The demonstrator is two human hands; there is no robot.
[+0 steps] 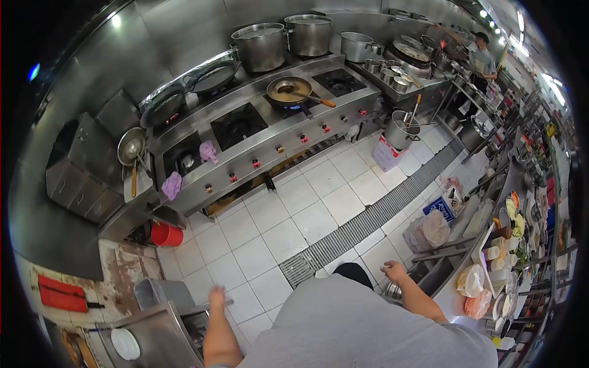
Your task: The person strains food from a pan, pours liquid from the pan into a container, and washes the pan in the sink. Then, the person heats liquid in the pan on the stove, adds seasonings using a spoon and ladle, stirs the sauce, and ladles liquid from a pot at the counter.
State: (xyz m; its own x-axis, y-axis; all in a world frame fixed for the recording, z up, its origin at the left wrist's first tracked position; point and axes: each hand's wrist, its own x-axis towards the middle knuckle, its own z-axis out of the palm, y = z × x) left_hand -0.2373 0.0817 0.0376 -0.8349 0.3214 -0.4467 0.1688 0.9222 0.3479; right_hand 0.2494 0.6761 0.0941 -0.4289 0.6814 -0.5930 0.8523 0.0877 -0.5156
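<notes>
My left hand [217,297] hangs low over the tiled floor, near the corner of a steel worktable [156,328]. It is smeared, so I cannot make out its fingers. My right hand [394,272] is held out beside the steel counter [457,282] on the right, fingers loosely bent and apart, with nothing seen in it. Steel pots [392,290] stand just below that hand. Across the floor, a wok [289,90] with brown liquid and a wooden-handled ladle [316,99] sits over a blue flame on the steel stove [270,135].
A floor drain grate [368,224] crosses the white tiles. A pot [400,132] stands on a pink and white box [388,153]. Bagged food [471,281] lies on the right counter. A red bucket [165,233] sits by the stove. Another person [483,61] is at the far right.
</notes>
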